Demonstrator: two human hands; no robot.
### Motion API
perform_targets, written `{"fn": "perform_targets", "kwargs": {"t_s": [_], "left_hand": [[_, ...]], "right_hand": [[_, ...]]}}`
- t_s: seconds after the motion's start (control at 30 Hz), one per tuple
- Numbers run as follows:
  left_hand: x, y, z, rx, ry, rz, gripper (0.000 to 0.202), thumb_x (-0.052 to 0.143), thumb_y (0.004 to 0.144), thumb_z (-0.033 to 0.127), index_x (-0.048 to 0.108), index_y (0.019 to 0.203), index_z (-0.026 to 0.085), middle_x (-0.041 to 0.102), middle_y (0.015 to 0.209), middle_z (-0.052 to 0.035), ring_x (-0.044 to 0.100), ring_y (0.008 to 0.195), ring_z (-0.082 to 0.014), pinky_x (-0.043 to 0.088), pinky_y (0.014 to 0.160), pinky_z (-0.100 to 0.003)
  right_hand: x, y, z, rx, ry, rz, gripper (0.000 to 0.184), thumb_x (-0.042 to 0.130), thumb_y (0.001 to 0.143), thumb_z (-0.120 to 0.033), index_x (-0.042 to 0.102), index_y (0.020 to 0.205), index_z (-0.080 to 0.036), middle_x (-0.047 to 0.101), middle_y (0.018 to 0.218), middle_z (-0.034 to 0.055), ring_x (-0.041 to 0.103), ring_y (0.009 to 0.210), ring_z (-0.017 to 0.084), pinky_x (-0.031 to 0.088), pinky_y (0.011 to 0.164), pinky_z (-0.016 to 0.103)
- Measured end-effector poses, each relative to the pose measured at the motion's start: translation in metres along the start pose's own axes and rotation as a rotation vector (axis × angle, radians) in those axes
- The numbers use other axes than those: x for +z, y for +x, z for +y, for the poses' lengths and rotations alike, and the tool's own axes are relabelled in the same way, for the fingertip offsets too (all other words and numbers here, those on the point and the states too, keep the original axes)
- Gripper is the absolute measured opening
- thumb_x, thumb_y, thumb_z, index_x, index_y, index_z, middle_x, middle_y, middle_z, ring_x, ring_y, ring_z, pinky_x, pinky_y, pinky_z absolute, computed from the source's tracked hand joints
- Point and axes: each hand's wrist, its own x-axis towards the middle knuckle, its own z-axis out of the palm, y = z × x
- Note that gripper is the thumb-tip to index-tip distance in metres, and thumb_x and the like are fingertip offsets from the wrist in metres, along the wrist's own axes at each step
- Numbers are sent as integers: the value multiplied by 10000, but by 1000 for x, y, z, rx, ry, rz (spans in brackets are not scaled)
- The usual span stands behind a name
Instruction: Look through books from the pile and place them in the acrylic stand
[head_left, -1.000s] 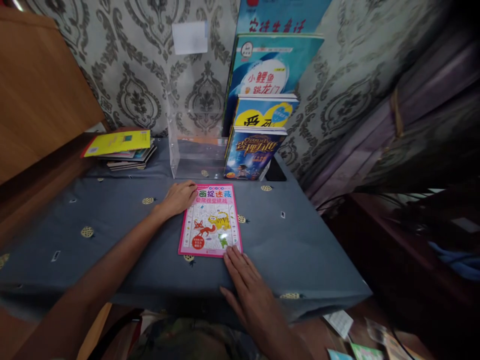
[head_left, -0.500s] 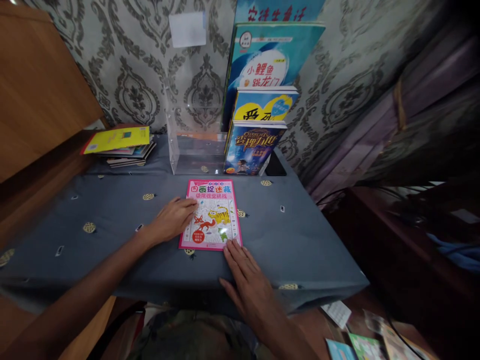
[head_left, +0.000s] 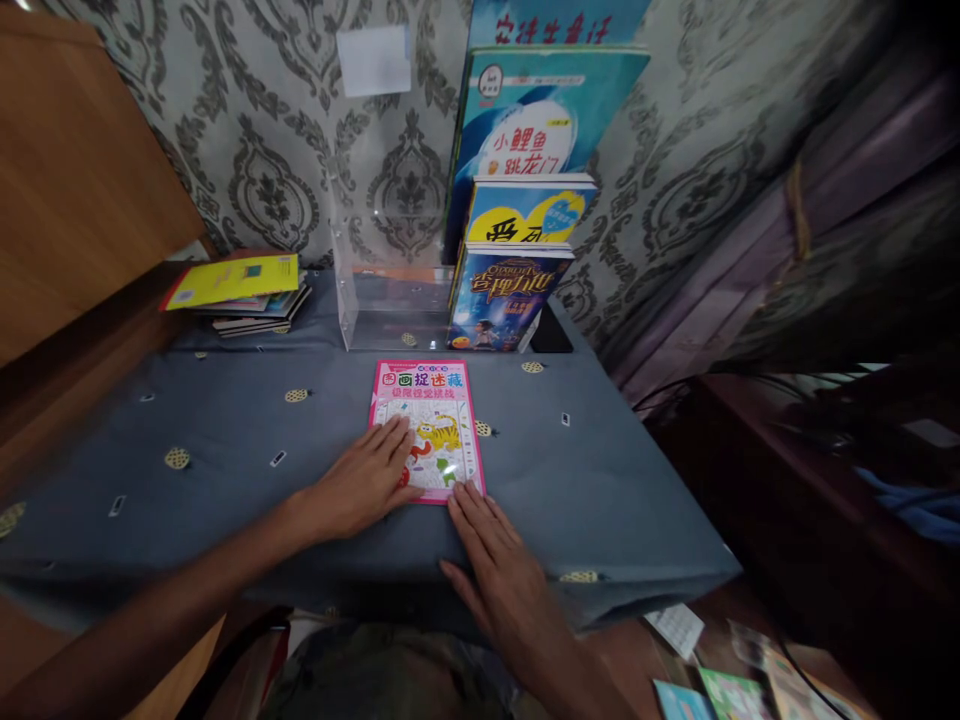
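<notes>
A pink-bordered picture book [head_left: 439,440] with a tiger and a fox on its cover lies flat on the cloth-covered table [head_left: 600,470]. Across its lower left part rests my left hand [head_left: 367,475], open, fingers stretched out over the cover and hiding some of the fox. My right hand [head_left: 499,565] is open too, its fingertips touching the book's lower right corner and its palm on the tablecloth near the front edge.
Beyond the book stands a clear acrylic rack [head_left: 394,325], its right side holding several upright books [head_left: 510,295]. A stack of books with a yellow one [head_left: 240,280] on top lies at the back left. A dark flat object [head_left: 553,330] is beside the rack. More books [head_left: 731,690] lie low at right.
My left hand has moved from the book's left edge down and to the right onto its cover. My right hand and the book have stayed nearly in place.
</notes>
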Motion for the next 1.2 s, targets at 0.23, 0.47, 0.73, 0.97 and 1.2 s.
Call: {"fn": "perform_targets", "kwargs": {"t_s": [0.23,0.47,0.73,0.97,1.2], "left_hand": [[12,56,-27,-46,-5,-13,667,324,1016,558,370,1464,66,353,1558,-245,298,1480,-319,278,1179,-463],[15,86,-45,-123,-16,39,552,328,1033,422,422,1440,62,399,1540,-228,365,1449,-305,295,1172,-481],[27,85,-51,-103,-53,189,452,321,1016,276,480,1406,111,491,1492,-175,437,1406,-253,330,1160,-456],[29,84,-55,-80,-103,208,444,318,1006,229,482,1410,143,493,1493,-164,434,1411,-239,341,1156,-459],[31,84,-53,-106,-102,194,457,343,979,199,489,1403,110,492,1492,-172,432,1412,-254,343,1160,-461]], "right_hand": [[-1,0,0,0,1,0,731,526,961,-217,160,1590,-146,441,1532,161,421,1421,275,504,1085,477],[-9,2,0,-4,-21,-30,602,526,964,-225,344,1526,-109,484,1499,175,473,1386,281,512,1078,480],[-23,39,2,-67,60,-181,492,571,954,-284,527,1410,-105,573,1424,161,499,1364,265,468,1126,439],[-3,77,22,-56,52,-222,495,420,1019,-304,446,1473,-108,477,1509,164,413,1429,237,428,1157,420],[22,128,59,43,-32,-273,488,395,990,-183,456,1437,2,440,1508,250,367,1451,281,356,1194,452]]}}
